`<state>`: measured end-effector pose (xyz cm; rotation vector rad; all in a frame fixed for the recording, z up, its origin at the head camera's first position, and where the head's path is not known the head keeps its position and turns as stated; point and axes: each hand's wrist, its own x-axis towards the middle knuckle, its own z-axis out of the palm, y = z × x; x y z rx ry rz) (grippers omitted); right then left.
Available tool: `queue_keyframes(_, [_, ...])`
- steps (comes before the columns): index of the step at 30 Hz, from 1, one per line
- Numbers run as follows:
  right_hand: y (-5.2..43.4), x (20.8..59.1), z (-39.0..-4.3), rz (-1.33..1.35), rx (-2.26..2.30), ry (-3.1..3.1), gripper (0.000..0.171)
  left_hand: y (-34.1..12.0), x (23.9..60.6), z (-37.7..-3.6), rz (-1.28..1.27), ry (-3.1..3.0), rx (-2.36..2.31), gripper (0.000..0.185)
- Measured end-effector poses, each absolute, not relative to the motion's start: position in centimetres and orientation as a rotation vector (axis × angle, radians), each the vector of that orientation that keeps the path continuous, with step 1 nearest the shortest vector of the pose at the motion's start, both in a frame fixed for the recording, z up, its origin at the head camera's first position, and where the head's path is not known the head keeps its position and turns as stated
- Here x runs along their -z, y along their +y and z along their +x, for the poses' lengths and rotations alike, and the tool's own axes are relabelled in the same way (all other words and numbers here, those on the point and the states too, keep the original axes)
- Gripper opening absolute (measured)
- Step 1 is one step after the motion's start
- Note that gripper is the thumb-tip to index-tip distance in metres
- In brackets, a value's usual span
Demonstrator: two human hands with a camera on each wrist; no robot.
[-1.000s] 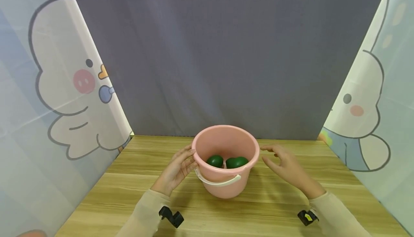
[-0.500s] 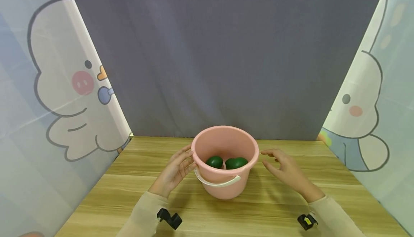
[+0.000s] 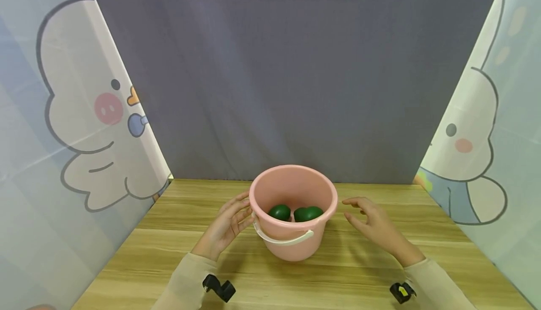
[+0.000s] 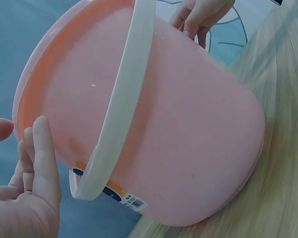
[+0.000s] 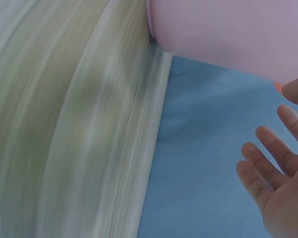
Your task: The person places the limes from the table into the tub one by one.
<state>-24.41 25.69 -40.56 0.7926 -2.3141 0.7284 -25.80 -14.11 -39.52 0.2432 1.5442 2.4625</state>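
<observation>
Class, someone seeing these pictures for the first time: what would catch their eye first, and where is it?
A pink bucket stands mid-table with two dark green fruits side by side at its bottom, its white handle hanging down the near side. An open hand flanks it on each side: the left hand at the rim, the right hand just clear. Cartoon duck curtains frame both sides.

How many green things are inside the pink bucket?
2. One green thing lies on the left of the bucket's bottom, the other beside it on the right. The near wall may hide more.
</observation>
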Motion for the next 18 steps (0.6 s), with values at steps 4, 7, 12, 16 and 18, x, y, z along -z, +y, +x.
queue_keyframes(4, [26.0,40.8,-24.4,0.786,-0.735,-2.318,0.033,-14.4,39.8,-25.9,0.223,1.581,-2.447,0.05])
queue_keyframes(7, [26.3,41.1,-24.4,0.77,-0.743,-2.329,0.033,-14.8,40.1,-26.0,0.181,1.607,-2.445,0.05])
queue_keyframes(12, [26.8,41.6,-24.4,0.733,-0.741,-2.362,0.032,-15.4,40.5,-26.1,0.13,1.666,-2.44,0.049])
queue_keyframes(16, [27.1,41.9,-24.5,0.711,-0.745,-2.384,0.03,-15.7,40.9,-26.3,0.119,1.715,-2.416,0.05])
queue_keyframes(18, [27.3,42.0,-24.4,0.703,-0.752,-2.393,0.031,-15.9,41.1,-26.4,0.113,1.72,-2.414,0.05])
